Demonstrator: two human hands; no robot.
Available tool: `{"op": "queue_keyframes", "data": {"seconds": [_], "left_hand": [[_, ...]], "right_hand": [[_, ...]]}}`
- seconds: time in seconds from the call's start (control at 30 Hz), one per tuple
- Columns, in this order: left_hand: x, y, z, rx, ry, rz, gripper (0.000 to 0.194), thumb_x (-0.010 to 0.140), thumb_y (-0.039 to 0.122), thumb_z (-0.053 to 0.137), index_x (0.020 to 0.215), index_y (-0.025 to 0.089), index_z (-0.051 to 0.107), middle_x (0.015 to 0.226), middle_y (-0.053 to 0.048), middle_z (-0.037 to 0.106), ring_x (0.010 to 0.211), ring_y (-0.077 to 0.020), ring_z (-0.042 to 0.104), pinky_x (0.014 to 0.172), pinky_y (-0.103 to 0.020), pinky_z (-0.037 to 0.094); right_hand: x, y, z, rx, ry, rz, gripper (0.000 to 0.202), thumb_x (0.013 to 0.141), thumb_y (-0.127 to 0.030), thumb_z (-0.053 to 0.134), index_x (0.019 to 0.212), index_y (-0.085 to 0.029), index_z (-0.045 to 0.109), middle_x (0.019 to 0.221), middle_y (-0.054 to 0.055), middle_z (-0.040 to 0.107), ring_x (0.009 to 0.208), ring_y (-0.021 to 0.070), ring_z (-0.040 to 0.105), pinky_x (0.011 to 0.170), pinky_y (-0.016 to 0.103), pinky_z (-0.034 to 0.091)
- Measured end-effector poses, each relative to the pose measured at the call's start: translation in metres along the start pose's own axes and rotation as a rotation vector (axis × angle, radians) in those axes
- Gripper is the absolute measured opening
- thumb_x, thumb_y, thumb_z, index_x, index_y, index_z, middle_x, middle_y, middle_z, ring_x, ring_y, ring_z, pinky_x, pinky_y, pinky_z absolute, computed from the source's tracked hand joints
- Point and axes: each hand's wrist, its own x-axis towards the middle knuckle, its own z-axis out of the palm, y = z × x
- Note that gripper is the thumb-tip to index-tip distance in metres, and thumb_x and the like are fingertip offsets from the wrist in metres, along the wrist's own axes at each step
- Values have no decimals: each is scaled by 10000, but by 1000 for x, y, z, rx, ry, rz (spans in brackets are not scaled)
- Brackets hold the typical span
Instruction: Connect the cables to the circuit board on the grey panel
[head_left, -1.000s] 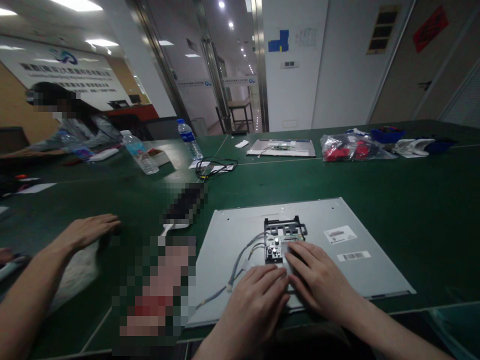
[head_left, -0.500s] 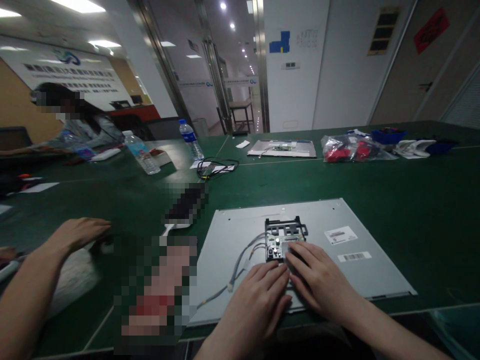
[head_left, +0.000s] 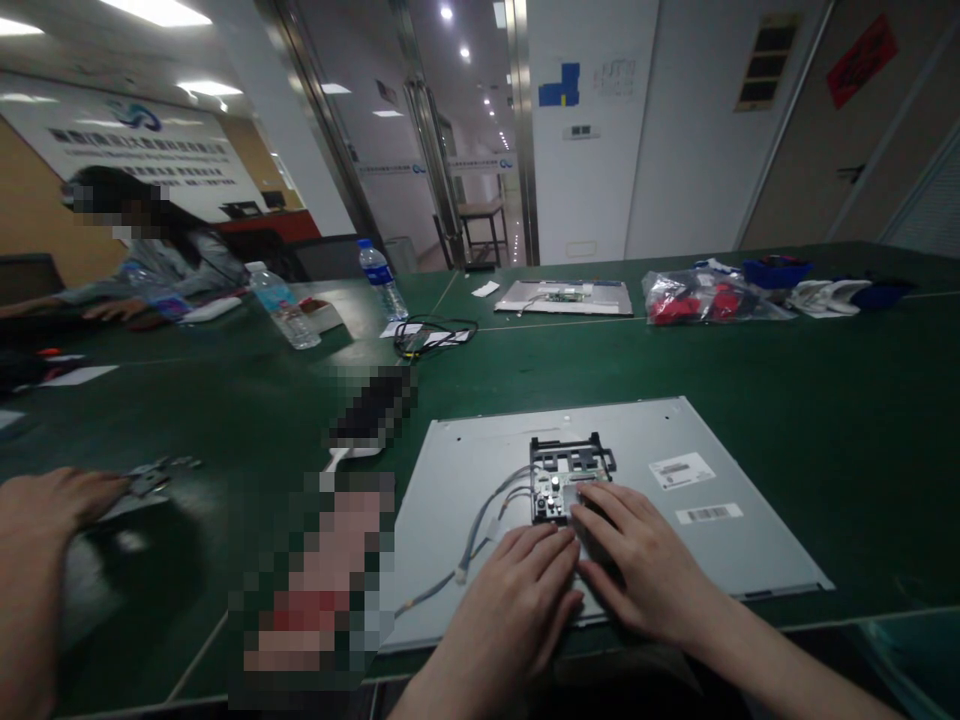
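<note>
A large pale metal panel [head_left: 637, 430] lies flat on the green table in front of me. On its middle sits a black plastic frame [head_left: 596, 448] with a small circuit board [head_left: 555, 484], and grey cables [head_left: 474, 530] curve from its left side. My left hand [head_left: 521, 590] rests at the board's lower edge, fingers together. From the right, my right hand [head_left: 637, 545] reaches over the board's lower right part. The fingertips of both hands nearly meet, and whatever lies under them is hidden.
Left of the panel lie blurred-out items and a phone-like dark object [head_left: 375, 405]. Another person's hand [head_left: 67, 495] is at far left. Farther back are bottles [head_left: 382, 280], black cable [head_left: 431, 335], a second panel [head_left: 562, 297] and a plastic bag [head_left: 709, 300].
The other person's arm at the left has moved further left and down, with a metallic object showing by that hand. My hands have hardly moved.
</note>
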Motion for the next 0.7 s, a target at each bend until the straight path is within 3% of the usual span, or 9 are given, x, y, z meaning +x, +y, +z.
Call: {"op": "queue_keyframes", "data": {"seconds": [0.2, 0.37, 0.53, 0.7], "left_hand": [[-1, -1, -3, -30, 68, 13, 263, 947, 147, 492, 1193, 177, 579, 1133, -61, 677, 1042, -242, 597, 926, -430, 496], [-7, -24, -24, 31, 98, -86, 180, 971, 188, 476, 1066, 198, 628, 926, -54, 676, 871, -235, 595, 791, -412, 488], [-18, -57, -44, 75, -14, -218, 180, 953, 183, 514, 1069, 225, 645, 961, -45, 664, 909, -239, 591, 829, -425, 465], [-21, -66, -45, 64, -96, -285, 217, 906, 174, 580, 1103, 237, 646, 1050, -52, 641, 966, -253, 574, 856, -434, 457]], "right_hand": [[-1, -1, 0, -5, -8, 8, 499, 860, -249, 575, 1346, -154, 510, 1434, 146, 476, 1315, 308, 429, 1094, 521, 400], [0, -1, -1, -7, -4, 21, 516, 854, -248, 585, 1354, -149, 509, 1437, 144, 476, 1315, 308, 429, 1096, 521, 401], [1, -1, -3, -3, 0, 18, 514, 862, -253, 580, 1360, -149, 508, 1435, 139, 479, 1313, 304, 430, 1096, 518, 403], [0, -1, -2, -4, 14, 13, 510, 862, -261, 584, 1355, -147, 517, 1425, 143, 489, 1306, 305, 439, 1090, 516, 408]]}}
